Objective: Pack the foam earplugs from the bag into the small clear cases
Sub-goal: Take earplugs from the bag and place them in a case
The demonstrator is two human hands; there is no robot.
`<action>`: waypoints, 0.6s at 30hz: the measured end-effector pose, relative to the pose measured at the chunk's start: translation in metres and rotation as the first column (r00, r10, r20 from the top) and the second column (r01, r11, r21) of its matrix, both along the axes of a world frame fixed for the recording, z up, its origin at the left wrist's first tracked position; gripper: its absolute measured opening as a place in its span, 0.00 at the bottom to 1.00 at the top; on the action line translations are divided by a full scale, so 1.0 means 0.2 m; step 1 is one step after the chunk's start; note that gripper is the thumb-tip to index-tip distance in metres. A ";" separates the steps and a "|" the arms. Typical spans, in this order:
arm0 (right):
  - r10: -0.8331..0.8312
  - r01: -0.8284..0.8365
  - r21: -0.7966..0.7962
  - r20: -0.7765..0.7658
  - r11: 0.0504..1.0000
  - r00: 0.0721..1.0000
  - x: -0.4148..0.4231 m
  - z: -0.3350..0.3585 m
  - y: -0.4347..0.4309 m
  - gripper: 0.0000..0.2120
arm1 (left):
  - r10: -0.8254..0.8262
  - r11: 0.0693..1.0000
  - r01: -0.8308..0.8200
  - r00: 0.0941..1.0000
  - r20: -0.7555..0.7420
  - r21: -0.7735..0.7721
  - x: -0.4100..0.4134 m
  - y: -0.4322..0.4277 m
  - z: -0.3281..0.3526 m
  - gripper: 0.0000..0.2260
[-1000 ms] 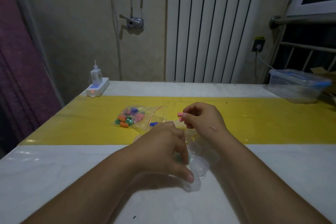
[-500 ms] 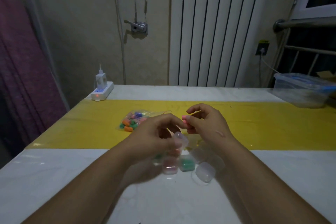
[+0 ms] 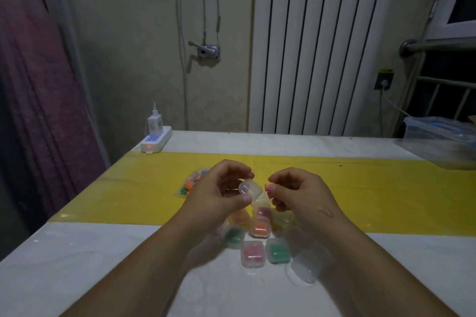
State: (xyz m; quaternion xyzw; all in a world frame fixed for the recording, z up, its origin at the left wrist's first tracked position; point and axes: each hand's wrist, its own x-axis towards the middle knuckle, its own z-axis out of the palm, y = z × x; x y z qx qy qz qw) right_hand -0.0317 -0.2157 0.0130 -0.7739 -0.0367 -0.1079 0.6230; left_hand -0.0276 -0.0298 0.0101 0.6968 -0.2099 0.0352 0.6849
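Observation:
My left hand [image 3: 219, 193] holds a small clear case [image 3: 250, 188] between thumb and fingers, raised above the table. My right hand [image 3: 296, 190] pinches a pink earplug [image 3: 268, 186] just right of that case. The bag of coloured earplugs [image 3: 192, 184] lies on the yellow strip, partly hidden behind my left hand. Below my hands lie several small cases: an orange-filled one [image 3: 259, 226], a pink-filled one [image 3: 253, 253], two green-filled ones [image 3: 277, 250] [image 3: 234, 237], and an empty clear one [image 3: 307, 265].
A white table [image 3: 103, 265] carries a yellow strip [image 3: 386, 188]. A power strip with a charger [image 3: 155, 140] sits at the back left. A clear lidded box [image 3: 443, 139] stands at the back right. A purple curtain hangs on the left.
My left hand rose from the cases on the table with one clear case in it. The right hand stayed near with the pink earplug. The view tilted up.

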 end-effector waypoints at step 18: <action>0.112 -0.110 0.045 -0.056 0.993 0.992 -0.05 0.02 0.04 0.07 | 0.070 0.997 -0.070 0.998 -0.006 -0.034 0.04 -0.01 -0.04 0.15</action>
